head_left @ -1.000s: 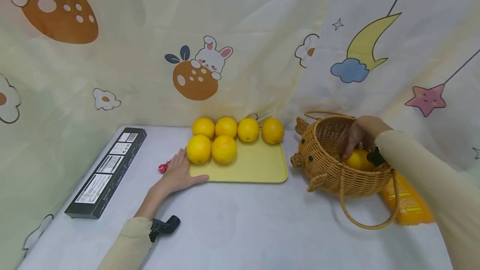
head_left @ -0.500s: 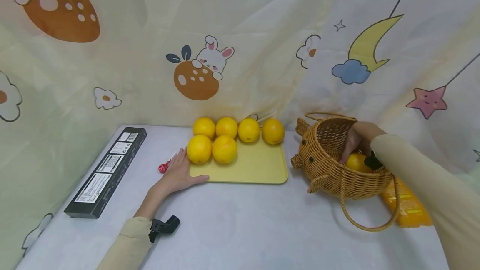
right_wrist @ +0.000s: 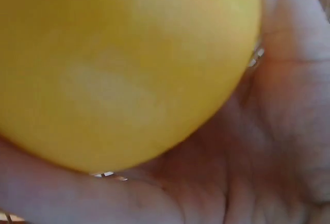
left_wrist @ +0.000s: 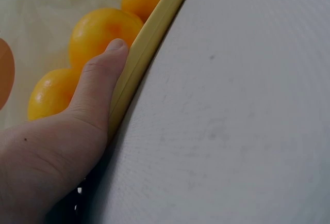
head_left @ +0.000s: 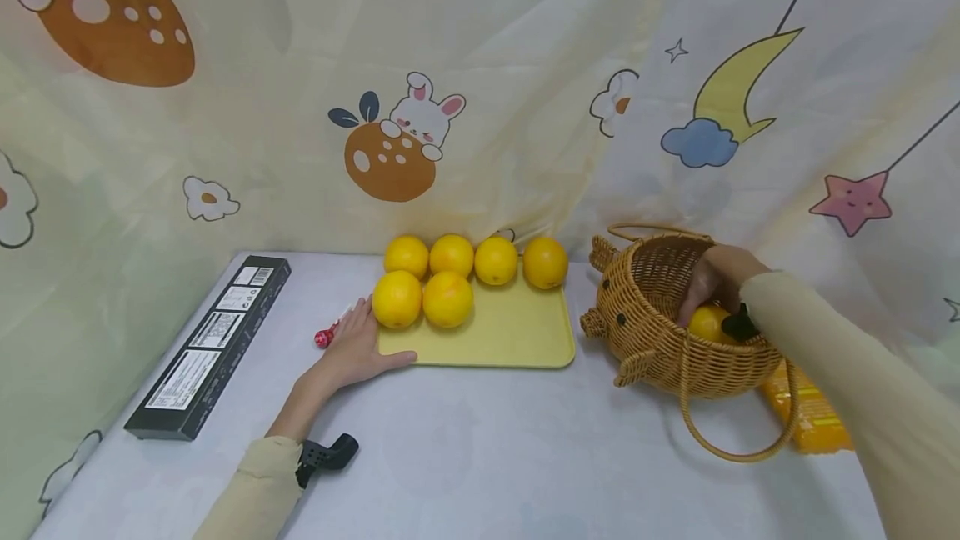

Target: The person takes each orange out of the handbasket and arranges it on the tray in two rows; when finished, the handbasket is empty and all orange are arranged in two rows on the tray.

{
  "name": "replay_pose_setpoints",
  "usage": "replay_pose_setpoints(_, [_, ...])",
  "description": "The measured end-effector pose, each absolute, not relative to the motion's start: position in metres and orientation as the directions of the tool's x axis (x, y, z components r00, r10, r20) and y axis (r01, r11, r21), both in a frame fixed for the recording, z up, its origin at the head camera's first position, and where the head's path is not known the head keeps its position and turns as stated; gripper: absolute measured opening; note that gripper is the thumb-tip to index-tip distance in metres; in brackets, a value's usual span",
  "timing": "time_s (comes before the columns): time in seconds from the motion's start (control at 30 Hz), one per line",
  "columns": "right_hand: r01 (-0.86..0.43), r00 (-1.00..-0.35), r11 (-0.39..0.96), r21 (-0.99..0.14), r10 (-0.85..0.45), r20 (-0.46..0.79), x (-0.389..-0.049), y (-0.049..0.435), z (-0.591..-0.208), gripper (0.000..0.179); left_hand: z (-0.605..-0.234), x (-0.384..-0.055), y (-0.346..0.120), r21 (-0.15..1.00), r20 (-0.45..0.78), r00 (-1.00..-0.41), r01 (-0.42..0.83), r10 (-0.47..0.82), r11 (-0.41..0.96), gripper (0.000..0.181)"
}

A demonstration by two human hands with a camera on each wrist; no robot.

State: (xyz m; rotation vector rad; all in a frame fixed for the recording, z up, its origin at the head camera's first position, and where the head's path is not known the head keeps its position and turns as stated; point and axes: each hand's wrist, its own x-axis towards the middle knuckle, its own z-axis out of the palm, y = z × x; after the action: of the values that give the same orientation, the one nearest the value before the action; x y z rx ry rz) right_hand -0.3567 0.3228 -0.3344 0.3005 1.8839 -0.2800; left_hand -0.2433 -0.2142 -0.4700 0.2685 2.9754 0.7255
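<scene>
My left hand (head_left: 357,347) lies with fingers straight along the left end of a yellow tray (head_left: 517,344), the thumb over its front rim. Several oranges (head_left: 448,300) sit on the tray, most in a back row and two in front by my fingers. In the left wrist view, the thumb overlaps one orange (left_wrist: 98,33). On the right, my right hand (head_left: 714,275) reaches into a wicker basket (head_left: 660,357) shaped like a pig. There it holds an orange (right_wrist: 118,79), with thumb and palm around it in the right wrist view; the other fingertips are hidden.
A long black box (head_left: 213,340) with white labels lies at the left. A red-wrapped lollipop (head_left: 325,337) is beside my left hand. An orange packet (head_left: 813,415) lies partly behind the basket, whose loop handle (head_left: 738,458) hangs down in front onto the white table (head_left: 480,457).
My right hand has shifted slightly left inside the basket, its sleeve moving along with it. My left hand, the tray and the oranges on it stay in place.
</scene>
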Motion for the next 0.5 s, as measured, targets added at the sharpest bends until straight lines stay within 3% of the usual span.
replay_pose_setpoints(0.17, [0.37,-0.379,0.908,-0.198,-0.047,-0.924,-0.355,0.337,-0.331,0.086,-0.471,-0.243,-0.213,0.454,-0.028,-0.981,0.159,0.192,0.877,0.122])
replay_pose_setpoints(0.23, [0.285,-0.427,0.921,-0.265,-0.126,-0.896,-0.359,0.343,-0.325,0.09,-0.472,-0.243,-0.213,0.451,-0.025,-0.981,0.162,0.194,0.878,0.122])
replay_pose_setpoints(0.37, [0.166,-0.449,0.91,-0.38,-0.274,-0.851,-0.362,0.35,-0.308,0.076,-0.471,-0.242,-0.213,0.46,-0.018,-0.981,0.166,0.196,0.872,0.121])
replay_pose_setpoints(0.5, [0.079,-0.512,0.873,-0.482,-0.38,-0.771,-0.354,0.35,-0.291,0.07,-0.469,-0.241,-0.213,0.457,-0.011,-0.981,0.165,0.191,0.874,0.12])
